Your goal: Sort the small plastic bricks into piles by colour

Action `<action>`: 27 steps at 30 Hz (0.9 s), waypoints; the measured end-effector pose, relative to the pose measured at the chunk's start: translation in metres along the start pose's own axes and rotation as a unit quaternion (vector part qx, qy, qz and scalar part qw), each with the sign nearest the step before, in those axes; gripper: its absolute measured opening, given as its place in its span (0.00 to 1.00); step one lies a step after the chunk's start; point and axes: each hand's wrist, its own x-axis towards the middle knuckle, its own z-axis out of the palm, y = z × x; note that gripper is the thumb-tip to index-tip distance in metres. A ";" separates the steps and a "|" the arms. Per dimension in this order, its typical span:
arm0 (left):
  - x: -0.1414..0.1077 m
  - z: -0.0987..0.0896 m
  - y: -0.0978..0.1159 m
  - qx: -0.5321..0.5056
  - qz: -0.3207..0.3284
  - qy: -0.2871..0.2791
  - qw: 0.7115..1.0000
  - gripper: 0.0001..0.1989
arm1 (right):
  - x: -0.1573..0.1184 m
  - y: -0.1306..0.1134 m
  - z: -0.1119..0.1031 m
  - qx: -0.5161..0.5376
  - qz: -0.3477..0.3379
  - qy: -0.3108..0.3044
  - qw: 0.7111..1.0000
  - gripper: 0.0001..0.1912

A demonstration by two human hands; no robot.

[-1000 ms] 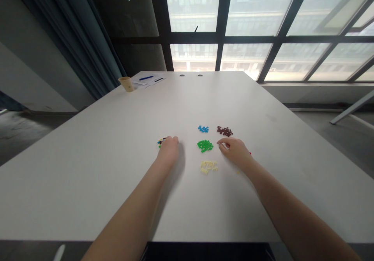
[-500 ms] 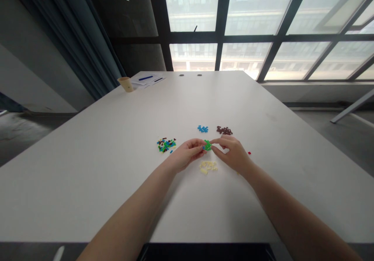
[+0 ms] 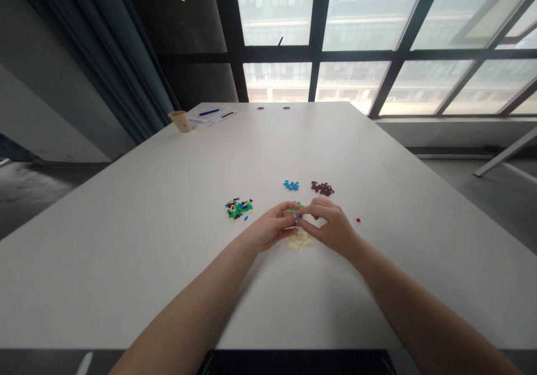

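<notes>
- Your left-hand fingers (image 3: 286, 217) and right-hand fingers (image 3: 308, 214) curl inward and meet, pinching a tiny blue plastic brick (image 3: 298, 216) – which hand grips it, you can't tell.
- Your left hand (image 3: 268, 229) and right hand (image 3: 329, 230) sit above a white table (image 3: 126, 252).
- Partly hidden beneath: a green brick pile (image 3: 297, 204).
- Just below: a cream brick pile (image 3: 298, 242).
- Around them: a blue brick pile (image 3: 291, 185), a dark red brick pile (image 3: 322, 188), a mixed-colour brick pile (image 3: 239, 209), a lone red brick (image 3: 358, 219).

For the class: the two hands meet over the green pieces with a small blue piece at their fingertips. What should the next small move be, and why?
Probably move the small blue piece, at the fingertips of the left hand and right hand, to the blue pile. That pile lies just beyond the hands and shows only blue pieces, unlike the mixed pile to the left.
</notes>
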 end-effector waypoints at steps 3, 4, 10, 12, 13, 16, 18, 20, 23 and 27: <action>0.001 -0.001 0.000 0.003 0.003 0.011 1.000 0.15 | 0.000 0.001 -0.002 -0.041 0.000 0.002 0.999 0.04; 0.001 -0.001 0.000 0.005 0.003 0.015 1.000 0.14 | 0.000 0.001 -0.003 -0.059 -0.004 0.003 0.998 0.04; 0.003 0.000 -0.003 -0.001 0.011 0.031 0.999 0.15 | -0.001 0.000 -0.005 -0.116 -0.023 -0.011 0.993 0.04; 0.003 0.001 -0.003 -0.015 0.007 0.029 0.999 0.16 | -0.001 -0.002 -0.004 -0.111 -0.018 -0.010 0.994 0.05; 0.003 0.001 -0.003 -0.023 0.005 0.028 0.999 0.16 | -0.001 -0.003 -0.004 -0.105 -0.014 -0.006 0.994 0.04; 0.003 0.000 -0.003 -0.054 -0.001 0.019 0.998 0.17 | 0.000 -0.003 -0.004 -0.078 0.000 0.012 0.997 0.05; 0.002 0.000 -0.002 -0.069 -0.009 0.010 0.998 0.17 | 0.000 -0.002 -0.005 -0.064 0.004 0.022 0.998 0.05; 0.002 0.000 -0.002 -0.076 -0.011 0.004 0.997 0.17 | 0.000 -0.002 -0.006 -0.060 0.006 0.024 0.998 0.06; 0.002 0.000 -0.002 -0.076 -0.010 0.003 0.997 0.16 | 0.000 -0.001 -0.006 -0.062 0.008 0.017 0.998 0.06; 0.001 0.001 0.000 -0.073 -0.014 0.005 0.997 0.14 | -0.001 -0.001 -0.005 -0.066 0.007 0.010 0.998 0.06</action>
